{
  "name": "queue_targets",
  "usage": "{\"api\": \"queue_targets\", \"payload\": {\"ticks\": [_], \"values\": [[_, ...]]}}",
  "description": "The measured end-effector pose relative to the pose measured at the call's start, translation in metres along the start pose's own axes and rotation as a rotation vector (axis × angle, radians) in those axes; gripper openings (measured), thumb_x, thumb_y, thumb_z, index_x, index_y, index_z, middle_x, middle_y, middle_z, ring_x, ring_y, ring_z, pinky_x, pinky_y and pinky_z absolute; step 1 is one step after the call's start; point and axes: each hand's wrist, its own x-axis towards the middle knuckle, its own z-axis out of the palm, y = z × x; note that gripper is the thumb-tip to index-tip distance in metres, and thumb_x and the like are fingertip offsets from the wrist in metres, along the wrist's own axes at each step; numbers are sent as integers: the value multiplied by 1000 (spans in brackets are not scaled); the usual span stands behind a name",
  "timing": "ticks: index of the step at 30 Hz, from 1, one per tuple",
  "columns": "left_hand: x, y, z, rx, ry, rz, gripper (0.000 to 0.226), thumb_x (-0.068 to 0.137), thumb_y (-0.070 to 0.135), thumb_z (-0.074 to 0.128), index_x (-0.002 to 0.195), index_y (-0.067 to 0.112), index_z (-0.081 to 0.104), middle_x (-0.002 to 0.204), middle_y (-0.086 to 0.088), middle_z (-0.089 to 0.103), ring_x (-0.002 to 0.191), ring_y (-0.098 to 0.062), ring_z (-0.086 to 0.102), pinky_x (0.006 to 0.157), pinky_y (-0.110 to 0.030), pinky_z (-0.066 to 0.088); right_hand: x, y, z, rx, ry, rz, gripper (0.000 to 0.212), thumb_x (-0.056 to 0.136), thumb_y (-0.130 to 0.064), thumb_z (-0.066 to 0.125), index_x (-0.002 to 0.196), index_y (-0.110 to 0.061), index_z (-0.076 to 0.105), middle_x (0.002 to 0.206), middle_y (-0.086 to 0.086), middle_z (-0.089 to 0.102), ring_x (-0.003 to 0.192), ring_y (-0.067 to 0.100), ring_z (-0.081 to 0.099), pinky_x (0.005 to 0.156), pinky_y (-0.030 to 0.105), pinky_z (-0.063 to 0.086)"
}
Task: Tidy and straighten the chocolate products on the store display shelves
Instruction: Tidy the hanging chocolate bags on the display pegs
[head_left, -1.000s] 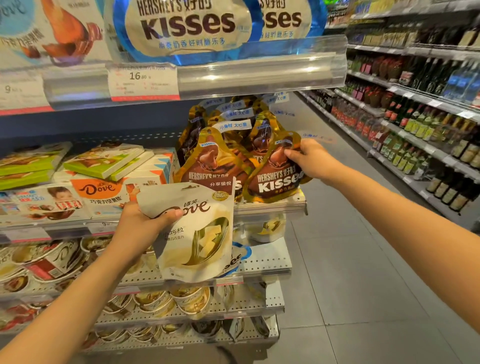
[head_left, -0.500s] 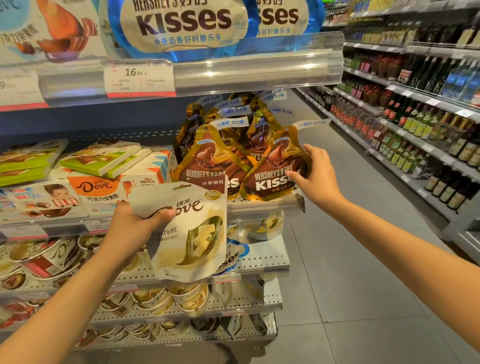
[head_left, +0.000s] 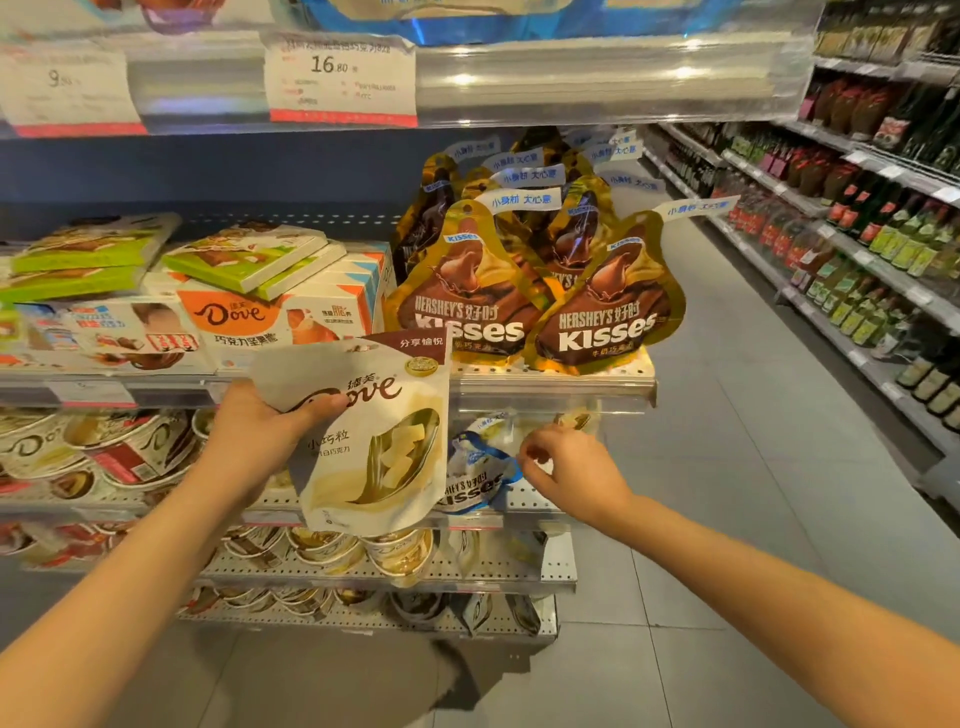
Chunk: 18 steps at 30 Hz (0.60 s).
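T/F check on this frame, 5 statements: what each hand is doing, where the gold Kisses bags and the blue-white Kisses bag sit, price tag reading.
1. The left hand grips a white Dove pouch. True.
2. The right hand holds a gold Kisses bag. False: it is lower, fingers curled at the blue-white Kisses bag; whether it grips the bag is unclear.
3. The gold Kisses bags stand on the shelf above the blue-white bag. True.
4. The price tag on the top rail reads 9.80. False: it reads 16.80.
5. The Dove pouch lies flat on the shelf. False: it is held up in front of the shelves.
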Motion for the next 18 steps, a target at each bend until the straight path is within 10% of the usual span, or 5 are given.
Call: {"api": "queue_targets", "payload": {"ticks": [7, 18], "values": [[2, -19, -18, 11, 56, 19, 32, 74, 0, 72, 85, 29, 63, 67, 27, 67, 68, 9, 64, 64, -22, 53, 58, -3, 76, 19, -266, 452, 53, 78, -38, 69, 120, -10, 52, 118, 10, 58, 105, 28, 57, 83, 35, 50], [0, -34, -31, -1, 22, -18, 31, 73, -1, 72, 86, 26, 65, 74, 22, 71, 75, 3, 67, 70, -25, 55, 78, 5, 106, 328, -288, 573, 26, 83, -17, 66, 107, -4, 67, 109, 14, 68, 97, 30, 63, 88, 39, 50]]}}
